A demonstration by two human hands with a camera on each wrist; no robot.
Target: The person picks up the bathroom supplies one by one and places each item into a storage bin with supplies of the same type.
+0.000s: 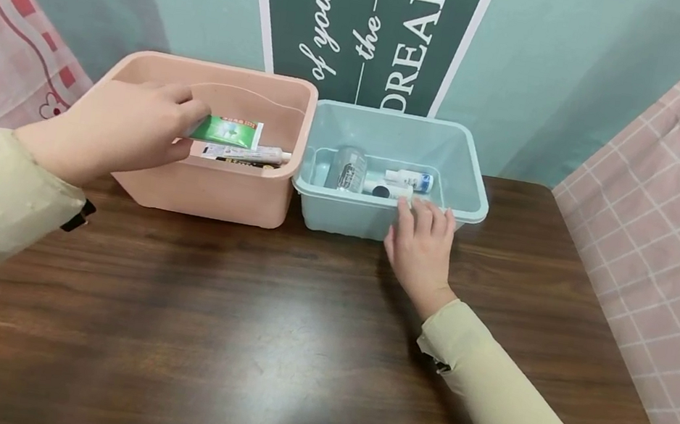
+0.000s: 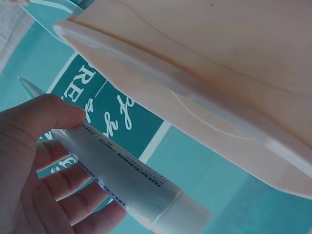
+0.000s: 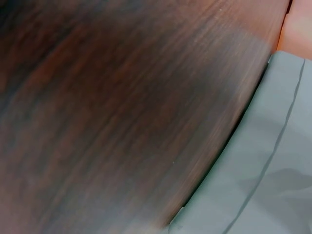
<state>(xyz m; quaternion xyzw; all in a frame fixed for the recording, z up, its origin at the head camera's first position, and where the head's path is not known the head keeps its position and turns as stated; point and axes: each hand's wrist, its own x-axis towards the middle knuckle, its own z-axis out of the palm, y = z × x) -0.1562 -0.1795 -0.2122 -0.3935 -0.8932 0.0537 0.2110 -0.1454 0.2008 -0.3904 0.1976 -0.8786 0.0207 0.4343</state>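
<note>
My left hand (image 1: 135,126) holds a green squeeze tube (image 1: 227,131) by one end, above the pink bin (image 1: 211,189). The left wrist view shows this tube (image 2: 117,165) with a pale cap, pinched under the thumb with the fingers behind it. Inside the pink bin lie a white tube (image 1: 256,153) and a dark pack (image 1: 245,163). At the front rim of the blue bin (image 1: 346,216), my right hand (image 1: 423,250) has its fingers bent over the edge and its thumb outside. That hand does not show in the right wrist view.
A clear bottle (image 1: 351,170) lies in the blue bin beside a small white bottle (image 1: 411,180) and a white tube with a dark end (image 1: 386,190). Both bins stand side by side at the back of the brown wooden table (image 1: 215,340), before a teal cloth (image 1: 533,65).
</note>
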